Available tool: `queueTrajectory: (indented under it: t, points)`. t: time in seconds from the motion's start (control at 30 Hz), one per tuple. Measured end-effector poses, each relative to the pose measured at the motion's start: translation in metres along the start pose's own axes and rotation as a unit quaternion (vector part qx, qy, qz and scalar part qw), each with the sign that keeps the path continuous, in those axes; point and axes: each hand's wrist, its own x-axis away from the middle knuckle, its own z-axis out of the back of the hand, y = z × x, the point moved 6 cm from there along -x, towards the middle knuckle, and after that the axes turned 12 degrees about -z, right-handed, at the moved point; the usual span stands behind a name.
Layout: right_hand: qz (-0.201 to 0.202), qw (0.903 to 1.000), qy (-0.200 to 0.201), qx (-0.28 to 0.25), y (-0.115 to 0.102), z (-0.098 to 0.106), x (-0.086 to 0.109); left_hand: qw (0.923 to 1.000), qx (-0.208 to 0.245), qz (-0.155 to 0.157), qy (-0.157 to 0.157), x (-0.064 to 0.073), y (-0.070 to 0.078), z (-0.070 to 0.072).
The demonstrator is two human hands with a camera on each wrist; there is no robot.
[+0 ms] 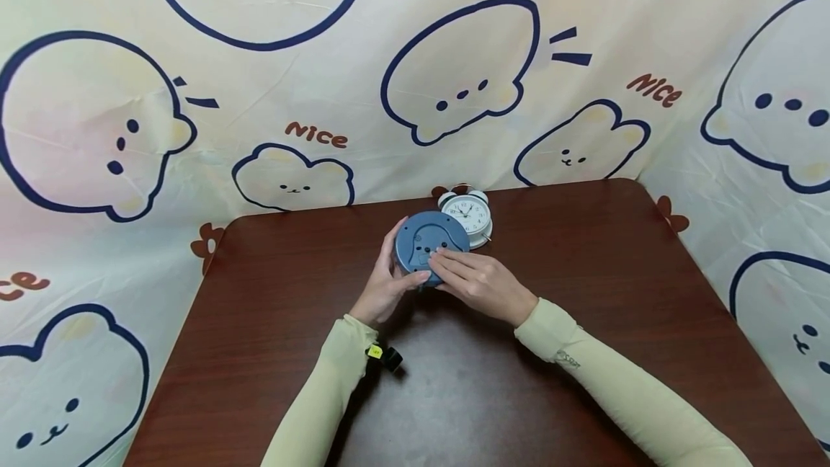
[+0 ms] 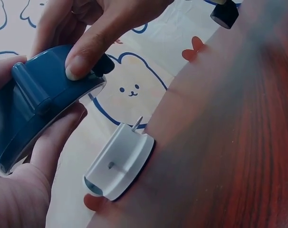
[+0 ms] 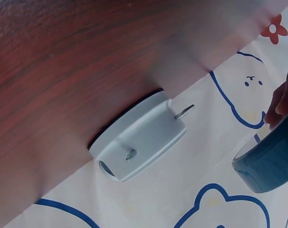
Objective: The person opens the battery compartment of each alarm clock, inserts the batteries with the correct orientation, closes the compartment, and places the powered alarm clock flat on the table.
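Observation:
A round blue clock [image 1: 412, 233] is held up above the table, its back with a recessed panel and small dark holes or knobs toward the head camera. My left hand [image 1: 382, 281] grips it from the left side, thumb at the lower edge. My right hand [image 1: 483, 281] lays its fingertips on the back. In the left wrist view the right thumb [image 2: 82, 61] presses the blue rim close to a small dark foot, so thumb and fingers pinch the casing. Its front face is hidden from the head view.
Just behind the blue clock stands a white twin-bell alarm clock [image 1: 468, 213], partly overlapped in the head view. The brown wooden table [image 1: 279, 308] ends at a cloth backdrop [image 1: 272, 92] printed with cartoon bears. A small black device [image 1: 392, 359] sits at the left wrist.

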Motion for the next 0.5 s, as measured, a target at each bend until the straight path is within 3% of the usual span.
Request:
queueTrajectory:
  t: [0.5]
  points:
    - [-0.037,0.9985,-0.010,-0.039,0.0041,0.0029,0.0008,0.9998,0.016,-0.005,-0.012,-0.0034,-0.0011,-0.0016]
